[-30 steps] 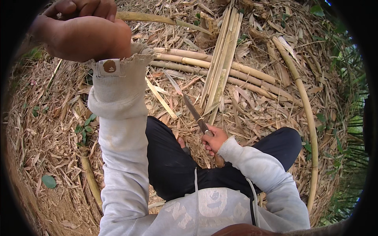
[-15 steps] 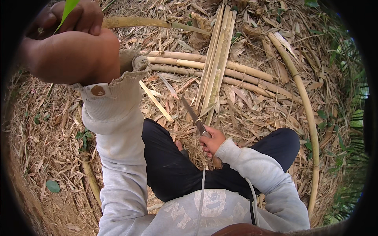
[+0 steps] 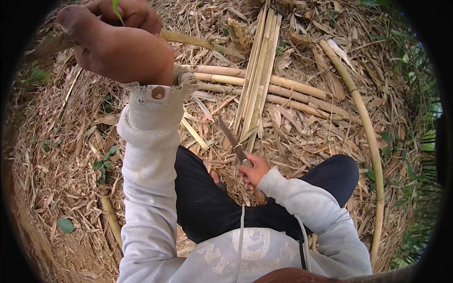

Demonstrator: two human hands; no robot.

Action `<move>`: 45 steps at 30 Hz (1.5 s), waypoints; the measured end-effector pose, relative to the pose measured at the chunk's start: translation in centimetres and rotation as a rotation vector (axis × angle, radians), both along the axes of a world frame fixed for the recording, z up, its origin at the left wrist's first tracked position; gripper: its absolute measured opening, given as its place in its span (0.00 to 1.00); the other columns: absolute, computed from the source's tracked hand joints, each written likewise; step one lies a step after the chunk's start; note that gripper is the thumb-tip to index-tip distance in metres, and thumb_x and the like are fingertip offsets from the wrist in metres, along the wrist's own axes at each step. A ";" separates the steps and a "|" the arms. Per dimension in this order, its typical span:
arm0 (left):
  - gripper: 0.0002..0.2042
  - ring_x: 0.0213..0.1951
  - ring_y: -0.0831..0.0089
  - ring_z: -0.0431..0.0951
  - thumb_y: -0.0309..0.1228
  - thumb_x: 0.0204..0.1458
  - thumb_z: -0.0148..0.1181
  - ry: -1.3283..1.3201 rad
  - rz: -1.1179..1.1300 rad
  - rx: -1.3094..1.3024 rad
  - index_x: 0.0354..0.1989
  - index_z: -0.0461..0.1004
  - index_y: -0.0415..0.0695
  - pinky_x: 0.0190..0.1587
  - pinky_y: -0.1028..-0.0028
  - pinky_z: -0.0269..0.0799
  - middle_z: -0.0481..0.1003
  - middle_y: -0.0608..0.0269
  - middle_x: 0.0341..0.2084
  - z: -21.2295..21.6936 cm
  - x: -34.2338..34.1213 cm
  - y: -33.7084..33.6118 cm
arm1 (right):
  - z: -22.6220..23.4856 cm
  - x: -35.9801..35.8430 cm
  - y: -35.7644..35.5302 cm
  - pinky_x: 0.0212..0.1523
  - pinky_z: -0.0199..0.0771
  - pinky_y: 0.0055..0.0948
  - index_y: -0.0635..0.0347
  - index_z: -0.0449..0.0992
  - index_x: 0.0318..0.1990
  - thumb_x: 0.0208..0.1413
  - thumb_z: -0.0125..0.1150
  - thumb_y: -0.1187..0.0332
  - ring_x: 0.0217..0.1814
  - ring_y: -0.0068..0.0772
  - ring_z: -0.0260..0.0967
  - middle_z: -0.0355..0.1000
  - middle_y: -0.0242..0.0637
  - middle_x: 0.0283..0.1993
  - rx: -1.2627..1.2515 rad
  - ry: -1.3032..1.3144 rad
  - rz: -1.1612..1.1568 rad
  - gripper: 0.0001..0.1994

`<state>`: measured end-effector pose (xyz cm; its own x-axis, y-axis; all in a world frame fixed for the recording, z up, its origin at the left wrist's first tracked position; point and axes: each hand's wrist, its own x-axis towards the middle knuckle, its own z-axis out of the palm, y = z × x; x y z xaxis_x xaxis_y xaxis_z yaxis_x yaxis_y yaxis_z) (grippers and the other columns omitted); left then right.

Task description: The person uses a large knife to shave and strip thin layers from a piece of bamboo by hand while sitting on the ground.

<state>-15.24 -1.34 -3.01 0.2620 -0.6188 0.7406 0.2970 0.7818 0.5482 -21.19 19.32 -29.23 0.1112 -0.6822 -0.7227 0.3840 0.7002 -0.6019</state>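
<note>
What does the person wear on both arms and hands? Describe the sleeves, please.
Both hands are bare, with no gloves. The left hand comes out of a light grey sweatshirt sleeve with a ribbed, frayed cuff that bears a small round brown patch. The right hand has the same light grey sleeve, creased and slightly soiled.

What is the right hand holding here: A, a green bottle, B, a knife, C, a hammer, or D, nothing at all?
B: the right hand grips the handle of a knife whose narrow blade points up and away over the dry bamboo litter, while the left hand is raised around a bamboo stick.
</note>
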 end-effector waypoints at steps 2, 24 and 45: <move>0.22 0.11 0.78 0.40 0.47 0.62 0.33 -0.022 0.019 -0.024 0.16 0.51 0.49 0.13 0.75 0.38 0.48 0.70 0.06 0.0 -0.2 0.1 | 0.1 -0.2 -0.1 0.12 0.61 0.24 0.39 0.58 0.68 0.55 0.53 0.77 0.16 0.20 0.59 0.64 0.31 0.24 -0.007 0.003 -0.001 0.33; 0.28 0.07 0.81 0.44 0.55 0.63 0.38 -0.003 0.068 -0.107 0.15 0.51 0.49 0.10 0.77 0.36 0.49 0.70 0.05 -0.1 -0.3 0.7 | 0.2 0.5 0.6 0.13 0.60 0.23 0.41 0.57 0.69 0.58 0.53 0.75 0.16 0.17 0.58 0.65 0.28 0.23 -0.314 0.212 -0.015 0.31; 0.27 0.09 0.84 0.48 0.56 0.61 0.45 0.120 -0.138 -0.108 0.19 0.55 0.47 0.12 0.78 0.38 0.52 0.71 0.06 -0.7 -1.0 0.2 | 10.2 -0.5 -6.6 0.23 0.66 0.29 0.63 0.71 0.46 0.63 0.54 0.61 0.20 0.28 0.68 0.69 0.38 0.21 -0.861 0.972 -0.295 0.13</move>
